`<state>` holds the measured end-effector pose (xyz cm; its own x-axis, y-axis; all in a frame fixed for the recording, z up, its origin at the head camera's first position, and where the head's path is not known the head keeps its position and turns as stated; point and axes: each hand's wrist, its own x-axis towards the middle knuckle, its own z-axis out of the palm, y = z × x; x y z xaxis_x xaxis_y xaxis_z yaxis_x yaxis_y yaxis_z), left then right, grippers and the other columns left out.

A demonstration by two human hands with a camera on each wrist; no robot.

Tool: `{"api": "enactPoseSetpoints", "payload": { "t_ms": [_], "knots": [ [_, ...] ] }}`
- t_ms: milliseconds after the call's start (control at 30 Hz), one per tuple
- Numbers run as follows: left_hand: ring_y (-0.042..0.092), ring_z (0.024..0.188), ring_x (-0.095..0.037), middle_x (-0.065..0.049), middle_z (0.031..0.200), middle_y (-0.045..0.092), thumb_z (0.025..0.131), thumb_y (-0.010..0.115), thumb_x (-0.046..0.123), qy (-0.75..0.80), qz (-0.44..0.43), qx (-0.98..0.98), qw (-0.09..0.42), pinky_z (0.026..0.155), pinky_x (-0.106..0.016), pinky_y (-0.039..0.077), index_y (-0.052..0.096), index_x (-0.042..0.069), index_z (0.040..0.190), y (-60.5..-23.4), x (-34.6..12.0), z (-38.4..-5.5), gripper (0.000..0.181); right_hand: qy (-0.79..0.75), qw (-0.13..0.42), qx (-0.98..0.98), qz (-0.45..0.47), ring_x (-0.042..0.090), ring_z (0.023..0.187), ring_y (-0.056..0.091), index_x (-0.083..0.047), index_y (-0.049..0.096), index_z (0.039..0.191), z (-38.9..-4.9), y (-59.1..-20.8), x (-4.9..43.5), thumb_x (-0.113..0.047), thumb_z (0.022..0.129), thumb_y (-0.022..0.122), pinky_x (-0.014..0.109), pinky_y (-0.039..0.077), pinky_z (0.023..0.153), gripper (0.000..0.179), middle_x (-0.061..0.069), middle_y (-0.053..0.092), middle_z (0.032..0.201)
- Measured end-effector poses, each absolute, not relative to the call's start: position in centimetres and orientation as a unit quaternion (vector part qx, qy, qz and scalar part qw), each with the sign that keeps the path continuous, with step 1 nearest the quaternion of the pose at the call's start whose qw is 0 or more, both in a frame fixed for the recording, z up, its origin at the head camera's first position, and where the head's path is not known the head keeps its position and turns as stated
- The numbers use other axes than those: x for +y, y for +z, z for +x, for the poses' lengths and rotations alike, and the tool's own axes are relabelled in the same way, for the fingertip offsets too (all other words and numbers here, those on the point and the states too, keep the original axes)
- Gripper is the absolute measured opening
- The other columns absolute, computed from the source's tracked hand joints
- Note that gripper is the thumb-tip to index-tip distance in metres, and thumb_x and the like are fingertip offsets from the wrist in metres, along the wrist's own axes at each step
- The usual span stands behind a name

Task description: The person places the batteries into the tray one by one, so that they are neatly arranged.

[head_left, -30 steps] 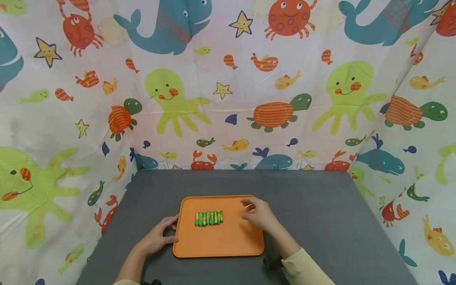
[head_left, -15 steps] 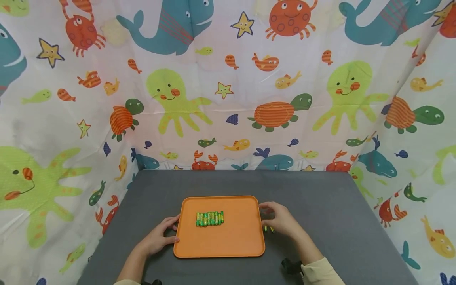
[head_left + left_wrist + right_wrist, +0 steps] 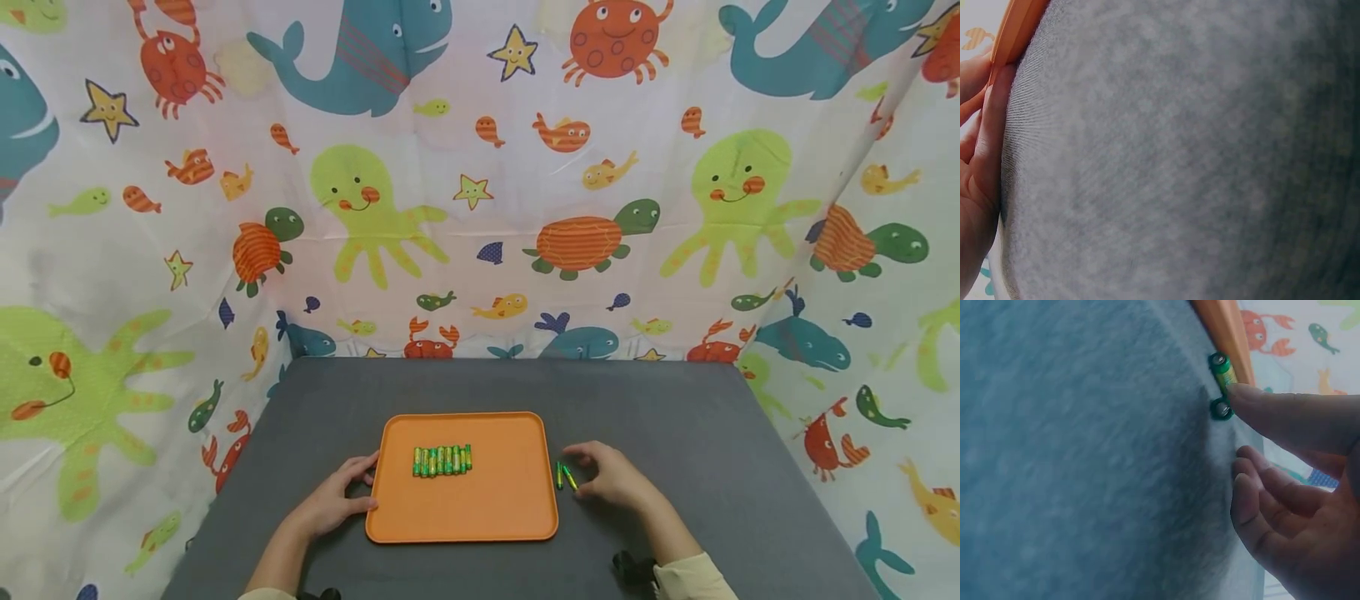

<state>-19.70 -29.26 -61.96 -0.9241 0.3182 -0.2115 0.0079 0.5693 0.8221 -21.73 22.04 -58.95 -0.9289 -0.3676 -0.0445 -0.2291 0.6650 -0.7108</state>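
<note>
The orange tray [image 3: 461, 517] lies on the table, with a side-by-side row of green-and-yellow batteries [image 3: 442, 461] on it. My left hand [image 3: 330, 494] holds the tray's left edge, thumb and fingers at the rim; in the left wrist view this hand [image 3: 982, 156] shows beside the orange rim. Just right of the tray, two loose batteries [image 3: 569, 477] lie on the table, one straight and one slanted. Close beside them is my right hand [image 3: 615, 479], thumb and fingers apart. In the right wrist view the thumb tip overlaps one battery [image 3: 1225, 372]; whether it touches cannot be told.
The dark grey table [image 3: 675, 425] extends around the tray. A white curtain [image 3: 480, 275] printed with sea animals stands behind and at both sides. A dark wrist device [image 3: 633, 568] sits at the right wrist.
My right hand has moved right from above the tray to the table beside it, uncovering the two loose batteries. My left hand stays at the tray's edge, and the battery row stays put.
</note>
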Motion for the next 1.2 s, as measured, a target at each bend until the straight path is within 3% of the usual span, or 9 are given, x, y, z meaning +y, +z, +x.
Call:
{"api": "enactPoseSetpoints", "payload": {
  "t_ms": [267,467,700,1000,1200],
  "knots": [
    [0.052,0.114,-0.017,-0.006,0.149,0.043,0.088,0.078,0.036,0.445,0.09,0.874,0.171,0.102,-0.047,0.037,0.033,0.021,0.16,-62.3,-29.2,-19.5,0.086,-0.372,0.096,0.908,-0.17,0.03,0.107,0.059,-0.011,0.072,0.12,-21.6,-60.1,22.6,-0.001,0.066,0.091,0.044,0.049,0.085,0.059,0.01,0.061,0.12],
    [0.051,0.115,-0.019,-0.009,0.149,0.043,0.088,0.078,0.036,0.442,0.098,0.877,0.163,0.103,-0.05,0.036,0.033,0.019,0.16,-62.6,-29.2,-19.5,0.086,-0.369,0.086,0.91,-0.166,0.028,0.105,0.06,-0.017,0.075,0.111,-21.5,-60.4,22.5,-0.002,0.068,0.09,0.046,0.049,0.087,0.048,0.008,0.06,0.117],
    [0.051,0.115,-0.018,-0.005,0.149,0.043,0.087,0.079,0.038,0.443,0.088,0.877,0.165,0.103,-0.05,0.036,0.034,0.021,0.16,-62.8,-29.1,-19.5,0.087,-0.361,0.072,0.918,-0.148,0.027,0.101,0.061,-0.013,0.073,0.11,-21.4,-60.6,22.5,-0.005,0.07,0.09,0.044,0.05,0.085,0.045,0.007,0.063,0.111],
    [0.051,0.116,-0.019,-0.003,0.147,0.044,0.086,0.079,0.038,0.442,0.085,0.879,0.159,0.104,-0.051,0.035,0.034,0.023,0.159,-63.2,-29.1,-19.5,0.087,-0.457,0.084,0.875,-0.137,0.025,0.094,0.068,-0.002,0.067,0.12,-21.5,-60.4,22.3,0.001,0.08,0.082,0.029,0.054,0.072,0.043,0.009,0.07,0.103],
    [0.051,0.115,-0.019,-0.003,0.147,0.045,0.086,0.079,0.039,0.442,0.085,0.878,0.16,0.104,-0.05,0.035,0.034,0.023,0.159,-63.1,-29.1,-19.4,0.088,-0.476,0.08,0.862,-0.158,0.026,0.092,0.07,0.003,0.065,0.123,-21.7,-59.7,21.7,0.0,0.082,0.08,0.027,0.054,0.07,0.044,0.012,0.072,0.104]
  ]
}}
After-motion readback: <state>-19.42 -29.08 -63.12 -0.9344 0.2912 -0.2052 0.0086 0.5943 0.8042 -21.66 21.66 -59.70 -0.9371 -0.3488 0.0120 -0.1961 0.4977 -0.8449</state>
